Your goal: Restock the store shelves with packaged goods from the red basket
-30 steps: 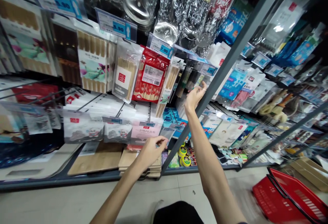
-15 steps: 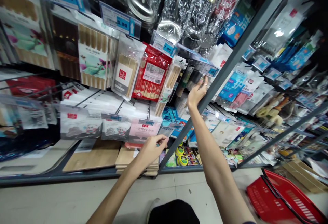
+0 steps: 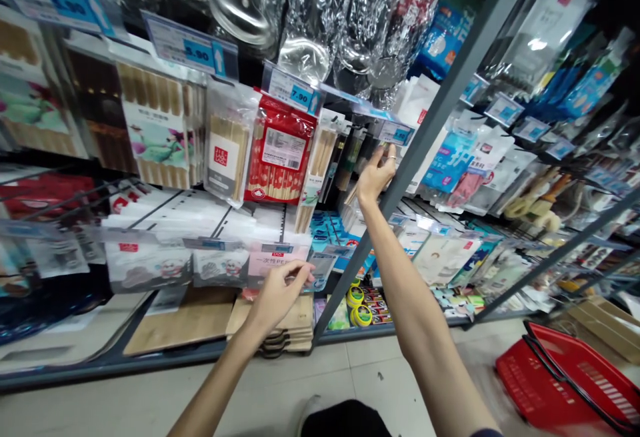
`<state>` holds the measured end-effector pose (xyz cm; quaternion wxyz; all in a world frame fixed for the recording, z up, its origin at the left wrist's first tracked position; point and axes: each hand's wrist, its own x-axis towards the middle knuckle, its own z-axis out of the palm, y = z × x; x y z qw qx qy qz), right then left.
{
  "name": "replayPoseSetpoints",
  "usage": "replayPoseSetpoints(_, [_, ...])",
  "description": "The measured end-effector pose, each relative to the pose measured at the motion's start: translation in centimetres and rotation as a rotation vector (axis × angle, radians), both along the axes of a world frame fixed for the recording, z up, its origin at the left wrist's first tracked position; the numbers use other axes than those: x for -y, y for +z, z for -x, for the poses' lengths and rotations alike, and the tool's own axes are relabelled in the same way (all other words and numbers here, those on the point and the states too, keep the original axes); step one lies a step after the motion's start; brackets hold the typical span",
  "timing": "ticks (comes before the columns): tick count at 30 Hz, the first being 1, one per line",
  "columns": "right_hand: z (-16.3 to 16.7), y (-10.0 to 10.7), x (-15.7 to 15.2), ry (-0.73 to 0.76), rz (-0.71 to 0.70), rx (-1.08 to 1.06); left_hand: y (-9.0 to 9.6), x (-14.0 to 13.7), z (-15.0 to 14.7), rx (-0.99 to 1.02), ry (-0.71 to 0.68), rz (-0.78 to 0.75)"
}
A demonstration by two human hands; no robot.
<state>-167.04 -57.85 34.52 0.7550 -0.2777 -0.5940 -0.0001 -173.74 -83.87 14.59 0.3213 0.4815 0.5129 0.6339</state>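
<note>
My right hand [image 3: 376, 173] reaches up to the hooks beside the grey shelf post. Its fingers are curled at a hanging packet [image 3: 371, 135] just under a price tag [image 3: 395, 133]; the hand hides most of the packet, and its contents are unclear. My left hand [image 3: 283, 290] hovers, loosely curled and with nothing visible in it, in front of a pink tablecloth packet [image 3: 260, 270]. Left of my right hand hang a slim chopstick pack [image 3: 315, 180], a red chopstick pack [image 3: 280, 150] and a clear pack of thin wooden sticks [image 3: 227, 150].
The slanting grey post [image 3: 430, 130] stands close to my right hand. Wrapped ladles [image 3: 250, 13] hang above. Wooden boards [image 3: 183, 313] lie on the bottom shelf. A red shopping basket [image 3: 555, 377] is on the floor at the right.
The view has shifted slightly, so the shelf goods at the left appear further left and lower. My left hand has moved a little left and down; my right hand stays at the hanging packet.
</note>
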Motion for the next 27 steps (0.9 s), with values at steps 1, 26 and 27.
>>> replayPoseSetpoints(1, [0.1,-0.1,-0.1,-0.009,-0.010,-0.001,-0.1,0.0,-0.1,-0.010,-0.005,0.005])
replayPoseSetpoints(26, [-1.2,0.3,1.2,-0.122,-0.052,0.158,-0.1,0.2,-0.9,-0.051,-0.075,-0.003])
replayPoseSetpoints(27, [-1.2,0.4,1.4,-0.126,-0.057,0.175,-0.1,0.2,-0.8,-0.047,-0.073,-0.003])
